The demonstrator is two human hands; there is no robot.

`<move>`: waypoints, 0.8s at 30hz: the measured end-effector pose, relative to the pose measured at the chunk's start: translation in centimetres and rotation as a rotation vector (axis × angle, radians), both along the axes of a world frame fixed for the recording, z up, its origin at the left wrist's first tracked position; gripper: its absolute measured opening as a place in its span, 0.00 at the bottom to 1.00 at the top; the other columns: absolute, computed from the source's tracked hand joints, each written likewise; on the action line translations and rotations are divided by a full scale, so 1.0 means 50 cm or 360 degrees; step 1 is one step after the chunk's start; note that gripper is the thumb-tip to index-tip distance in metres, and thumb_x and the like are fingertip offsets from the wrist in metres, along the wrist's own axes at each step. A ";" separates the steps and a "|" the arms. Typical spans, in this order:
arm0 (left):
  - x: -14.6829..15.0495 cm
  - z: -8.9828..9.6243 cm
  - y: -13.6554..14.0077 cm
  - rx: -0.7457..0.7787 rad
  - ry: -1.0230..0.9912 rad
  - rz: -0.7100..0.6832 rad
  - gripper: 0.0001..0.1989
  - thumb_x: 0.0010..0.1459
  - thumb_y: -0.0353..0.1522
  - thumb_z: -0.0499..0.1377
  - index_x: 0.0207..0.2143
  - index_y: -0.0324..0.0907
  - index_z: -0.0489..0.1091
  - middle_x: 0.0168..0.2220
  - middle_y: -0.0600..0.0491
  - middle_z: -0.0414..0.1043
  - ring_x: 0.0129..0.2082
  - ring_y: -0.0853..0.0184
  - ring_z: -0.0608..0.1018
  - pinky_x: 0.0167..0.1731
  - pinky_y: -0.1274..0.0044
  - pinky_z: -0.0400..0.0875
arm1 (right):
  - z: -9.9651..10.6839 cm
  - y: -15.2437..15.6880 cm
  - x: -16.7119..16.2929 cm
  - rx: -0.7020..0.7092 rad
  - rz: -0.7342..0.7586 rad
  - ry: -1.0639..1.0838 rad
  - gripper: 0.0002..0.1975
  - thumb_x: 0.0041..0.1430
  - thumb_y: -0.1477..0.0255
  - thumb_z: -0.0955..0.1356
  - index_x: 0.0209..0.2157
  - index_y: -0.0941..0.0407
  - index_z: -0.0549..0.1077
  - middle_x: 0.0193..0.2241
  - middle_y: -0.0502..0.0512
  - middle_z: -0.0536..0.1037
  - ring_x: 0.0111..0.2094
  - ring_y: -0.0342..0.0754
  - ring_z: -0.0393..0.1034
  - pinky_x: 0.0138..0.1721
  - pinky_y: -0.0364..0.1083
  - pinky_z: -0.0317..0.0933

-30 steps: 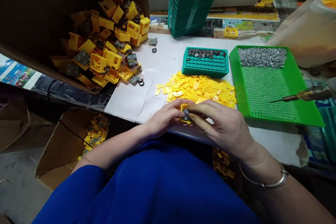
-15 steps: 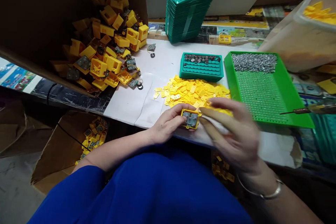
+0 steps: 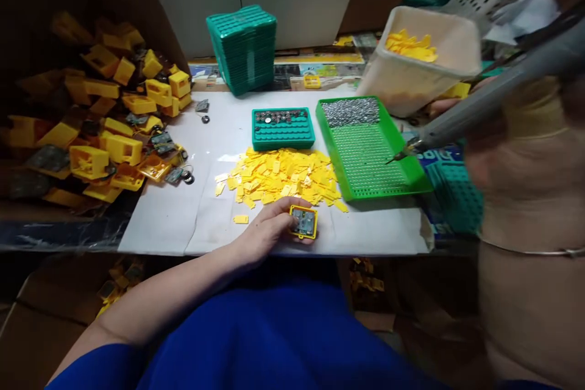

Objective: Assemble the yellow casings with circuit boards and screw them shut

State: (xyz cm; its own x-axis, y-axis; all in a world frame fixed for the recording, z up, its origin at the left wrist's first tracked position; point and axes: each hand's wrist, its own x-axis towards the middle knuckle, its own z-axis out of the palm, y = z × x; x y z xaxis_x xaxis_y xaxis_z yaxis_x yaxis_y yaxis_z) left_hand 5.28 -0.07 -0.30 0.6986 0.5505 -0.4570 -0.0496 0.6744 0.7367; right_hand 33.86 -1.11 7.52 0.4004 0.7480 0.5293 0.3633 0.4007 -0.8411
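Observation:
My left hand pinches a small yellow plastic case near the table's front edge, its open side up, showing a grey circuit board inside. At the right, my right hand, blurred, is wrapped around a grey electric screwdriver. The screwdriver's thin bit points left and down over the green tray, which has silver screws heaped at its far end and rows of small holes. Just beyond my left hand lies a pile of flat yellow plastic pieces.
A teal ridged tray with small round parts sits behind the yellow pile. Stacked teal trays stand farther back. A carton at left holds yellow housings with wired boards. A translucent tub with yellow pieces is back right.
My right hand has left the yellow case and moved right to the screwdriver, which it now grips. My left hand keeps hold of the case. The view has swung right.

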 end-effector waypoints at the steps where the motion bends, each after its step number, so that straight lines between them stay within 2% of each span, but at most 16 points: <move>1: 0.010 -0.001 -0.001 -0.0021 -0.0007 -0.0032 0.17 0.47 0.31 0.59 0.43 0.40 0.70 0.33 0.52 0.74 0.33 0.65 0.78 0.37 0.72 0.73 | -0.004 0.000 -0.007 0.0013 -0.0058 0.0186 0.14 0.57 0.57 0.71 0.32 0.53 0.72 0.32 0.50 0.73 0.36 0.44 0.72 0.39 0.47 0.66; 4: 0.035 -0.002 -0.007 -0.0073 -0.0001 -0.0106 0.18 0.47 0.31 0.60 0.43 0.40 0.69 0.34 0.51 0.75 0.33 0.66 0.78 0.37 0.72 0.73 | -0.022 -0.003 -0.031 0.0020 -0.0077 0.0458 0.22 0.47 0.50 0.74 0.26 0.54 0.69 0.22 0.49 0.68 0.24 0.41 0.67 0.26 0.44 0.63; 7: 0.046 -0.002 -0.011 -0.0078 0.0002 -0.0125 0.18 0.49 0.31 0.60 0.44 0.40 0.69 0.35 0.51 0.75 0.34 0.66 0.77 0.39 0.72 0.73 | -0.042 -0.006 -0.046 0.0031 -0.0025 0.0376 0.25 0.44 0.47 0.74 0.24 0.53 0.67 0.19 0.47 0.65 0.18 0.41 0.64 0.19 0.44 0.60; 12: 0.044 -0.003 -0.010 -0.0072 -0.0024 -0.0158 0.17 0.52 0.32 0.60 0.46 0.41 0.69 0.36 0.51 0.75 0.33 0.67 0.77 0.41 0.71 0.72 | -0.066 -0.014 -0.060 0.0097 -0.0166 0.0265 0.26 0.43 0.48 0.75 0.23 0.52 0.63 0.17 0.45 0.63 0.15 0.40 0.60 0.17 0.45 0.58; 16: 0.043 -0.005 -0.009 -0.0069 -0.0014 -0.0169 0.18 0.52 0.33 0.60 0.46 0.40 0.68 0.38 0.50 0.76 0.35 0.65 0.77 0.41 0.71 0.72 | -0.081 -0.014 -0.062 0.0139 -0.0201 0.0326 0.27 0.42 0.48 0.75 0.20 0.53 0.64 0.15 0.46 0.64 0.15 0.40 0.61 0.18 0.44 0.58; 21: 0.046 -0.002 -0.009 -0.0064 0.0006 -0.0166 0.18 0.52 0.32 0.59 0.47 0.40 0.68 0.36 0.51 0.74 0.34 0.66 0.77 0.42 0.70 0.71 | -0.092 -0.008 -0.064 0.0293 -0.0237 0.0465 0.27 0.42 0.49 0.76 0.20 0.55 0.63 0.15 0.43 0.64 0.13 0.39 0.60 0.15 0.42 0.56; 24: 0.046 0.000 -0.009 -0.0076 0.0020 -0.0148 0.18 0.51 0.32 0.59 0.47 0.40 0.68 0.35 0.52 0.73 0.33 0.67 0.76 0.42 0.69 0.72 | -0.092 -0.008 -0.068 0.0285 -0.0246 0.0502 0.27 0.41 0.50 0.76 0.18 0.55 0.63 0.15 0.43 0.64 0.13 0.40 0.60 0.14 0.42 0.55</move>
State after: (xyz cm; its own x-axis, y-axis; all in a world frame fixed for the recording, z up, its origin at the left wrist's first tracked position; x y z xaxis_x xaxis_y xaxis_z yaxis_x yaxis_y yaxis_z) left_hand 7.60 -0.54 -0.28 0.7396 0.4609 -0.4905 0.0240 0.7102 0.7036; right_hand 30.46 -1.50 2.90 0.6649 0.5732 0.4789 0.1657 0.5121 -0.8428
